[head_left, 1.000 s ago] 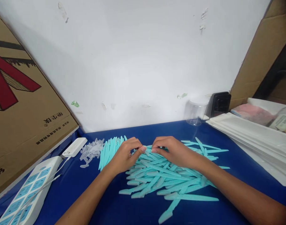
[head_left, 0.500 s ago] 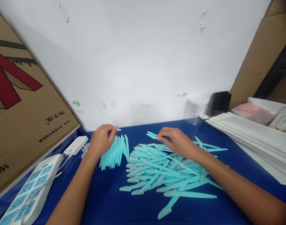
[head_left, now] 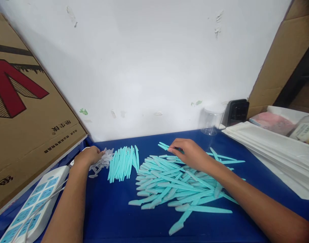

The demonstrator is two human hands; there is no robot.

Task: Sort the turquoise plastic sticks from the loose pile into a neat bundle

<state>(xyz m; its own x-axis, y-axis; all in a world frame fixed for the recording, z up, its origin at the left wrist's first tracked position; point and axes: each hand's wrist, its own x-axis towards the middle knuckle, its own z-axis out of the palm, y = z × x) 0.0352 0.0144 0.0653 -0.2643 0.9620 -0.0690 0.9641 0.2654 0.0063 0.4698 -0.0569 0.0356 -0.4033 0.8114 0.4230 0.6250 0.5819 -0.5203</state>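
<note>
A large jumbled pile of teal eyebrow razors (head_left: 166, 184) covers the middle of the blue table, their blade ends mostly toward the left. My right hand (head_left: 186, 152) is above the pile's far side, pinching a few eyebrow razors (head_left: 163, 145) that point left. Left of the pile, more razors lie side by side in a neat row (head_left: 122, 163). Beside that row is a small heap of clear plastic caps (head_left: 105, 161). At the heap's left edge rests my left hand (head_left: 88, 157), fingers curled together; whatever lies between its fingertips is hidden.
A white power strip (head_left: 40, 202) with cables lies at the left, by a leaning cardboard box (head_left: 40, 111). A clear jar (head_left: 212, 120) and a black object (head_left: 237, 112) stand against the white wall. Stacked white sheets (head_left: 273, 155) occupy the right side.
My left hand has moved left and down, from behind the neat row to the clear caps, uncovering the heap. My right hand stays almost still, holding the razors.
</note>
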